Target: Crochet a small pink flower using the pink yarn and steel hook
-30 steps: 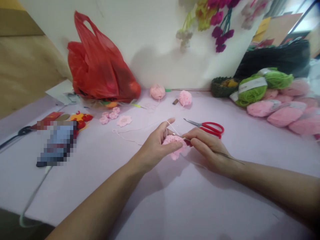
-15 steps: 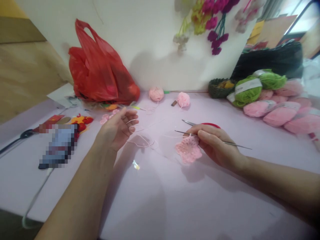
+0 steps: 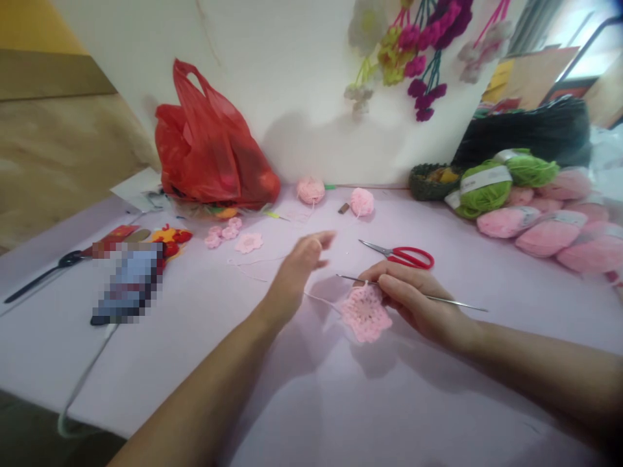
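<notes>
My right hand (image 3: 421, 295) is closed around a thin metal crochet hook (image 3: 457, 303), its tip pointing left. From the same fingers hangs a pink crocheted flower piece (image 3: 366, 314), close under the hook. A strand of pale pink yarn (image 3: 322, 299) runs from the piece toward my left hand (image 3: 304, 269) and passes behind it. Slightly blurred, my left hand is raised to the left of the piece, fingers partly bent and apart; whether the yarn loops round them is hidden. Just beyond my right hand lie red-handled scissors (image 3: 411, 257), blades pointing left.
Two pink yarn balls (image 3: 363, 202) rest near the wall. Finished pink flowers (image 3: 248, 242) lie left of centre, by a red plastic bag (image 3: 214, 155). A pixelated phone-like object (image 3: 129, 285) with a cable is at left. Green skeins (image 3: 484, 188) and pink skeins (image 3: 549, 230) pile up at right.
My left hand has moved right, toward the crocheted piece, and turned. The flat pink flower and the scissors now show more fully. My right hand keeps its hold; the view has shifted slightly.
</notes>
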Demonstrator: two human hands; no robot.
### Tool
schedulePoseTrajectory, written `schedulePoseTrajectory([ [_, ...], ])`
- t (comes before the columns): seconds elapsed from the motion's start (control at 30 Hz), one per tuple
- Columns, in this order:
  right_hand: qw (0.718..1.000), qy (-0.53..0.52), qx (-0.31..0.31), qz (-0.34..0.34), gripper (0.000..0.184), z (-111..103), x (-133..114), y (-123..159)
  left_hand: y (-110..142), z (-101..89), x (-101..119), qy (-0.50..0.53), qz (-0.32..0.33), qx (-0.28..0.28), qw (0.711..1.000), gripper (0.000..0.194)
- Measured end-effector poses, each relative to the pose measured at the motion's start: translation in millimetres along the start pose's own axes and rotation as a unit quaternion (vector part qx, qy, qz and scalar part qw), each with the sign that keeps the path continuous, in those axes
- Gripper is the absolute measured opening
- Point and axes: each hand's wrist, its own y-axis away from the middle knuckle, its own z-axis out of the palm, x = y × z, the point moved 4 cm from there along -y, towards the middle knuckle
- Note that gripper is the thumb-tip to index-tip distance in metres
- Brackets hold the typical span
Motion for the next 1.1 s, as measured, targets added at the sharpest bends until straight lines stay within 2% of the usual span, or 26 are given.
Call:
schedulePoseTrajectory([
  [0.07, 1.000, 0.016, -0.007, 0.001, 0.027, 1, 0, 0, 8, 22.7, -4, 0.142, -0.091, -0.090, 0.982, 0.060],
  [0.1, 1.000, 0.022, -0.009, 0.000, 0.028, 2, 0, 0, 11, 28.8, -6, 0.166, -0.122, -0.111, 0.972, 0.062],
  [0.2, 0.999, 0.034, -0.010, -0.010, 0.027, 1, 0, 0, 12, 28.9, -6, 0.203, -0.167, -0.123, 0.957, 0.066],
  [0.33, 0.998, 0.053, 0.008, -0.028, 0.025, -1, -1, -1, 6, 11.6, -1, 0.281, -0.193, -0.094, 0.935, 0.071],
  [0.47, 0.998, 0.047, 0.012, -0.031, 0.026, -2, 1, -2, 5, -2.1, 6, 0.305, -0.176, -0.059, 0.934, 0.073],
  [0.63, 0.993, 0.115, -0.008, -0.038, 0.027, 2, -2, 0, 12, -1.1, 17, 0.248, -0.137, -0.070, 0.957, 0.085],
  [0.77, 0.982, 0.181, -0.042, -0.035, 0.029, 8, -5, 3, 11, 1.8, 24, 0.247, -0.066, -0.028, 0.966, 0.067],
  [0.83, 0.980, 0.193, -0.045, -0.030, 0.029, 10, -6, 3, 10, 4.2, 25, 0.185, -0.016, -0.023, 0.982, 0.060],
  [0.9, 0.976, 0.211, -0.034, -0.028, 0.029, 9, -5, 2, 11, 8.2, 24, 0.023, 0.040, -0.041, 0.998, 0.051],
  [1.0, 0.968, 0.247, -0.020, -0.032, 0.030, 7, -3, -2, 16, 15.7, 17, -0.213, 0.046, -0.110, 0.970, 0.052],
  [1.03, 0.966, 0.256, -0.017, -0.033, 0.030, 6, -2, -3, 17, 16.0, 15, -0.252, 0.040, -0.119, 0.959, 0.053],
  [1.1, 0.962, 0.270, -0.010, -0.030, 0.030, 3, 0, -5, 18, 12.3, 15, -0.274, 0.041, -0.091, 0.957, 0.053],
])
